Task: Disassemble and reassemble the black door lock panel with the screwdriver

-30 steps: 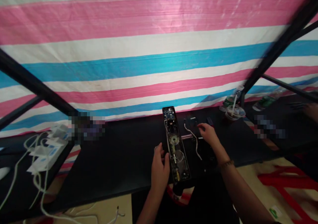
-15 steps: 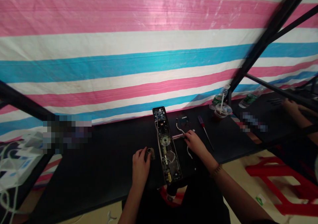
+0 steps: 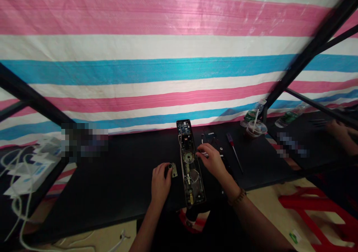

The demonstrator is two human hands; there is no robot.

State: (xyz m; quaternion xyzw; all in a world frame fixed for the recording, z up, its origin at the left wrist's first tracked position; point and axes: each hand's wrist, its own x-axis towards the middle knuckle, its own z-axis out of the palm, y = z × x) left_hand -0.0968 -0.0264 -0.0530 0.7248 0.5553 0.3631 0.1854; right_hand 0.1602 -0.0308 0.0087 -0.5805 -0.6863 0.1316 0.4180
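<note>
A long black device housing (image 3: 205, 198) lies open on the dark table (image 3: 117, 185). Inside show a blue circuit board (image 3: 184, 128), a round metal part (image 3: 188, 157), thin wires and a brass-coloured piece near the close end. On its left, my left hand (image 3: 160, 181) grips a small metal plate with a round fitting (image 3: 174, 170), close to the tabletop. My right hand (image 3: 212, 159) is closed on a white cable (image 3: 205, 154) at the housing's right edge; its fingertips partly hide the cable.
Right of the housing lie a screwdriver (image 3: 234, 149) and a small white round piece (image 3: 221, 148). A plastic cup with a straw (image 3: 256, 128) and bottles stand farther right. White boxes and cables (image 3: 33, 172) are at left. A co-worker's hand (image 3: 337, 131) shows at far right.
My right hand has moved left with the cable, up to the housing's edge. The small metal plate at my left hand now shows more clearly. The view has shifted slightly.
</note>
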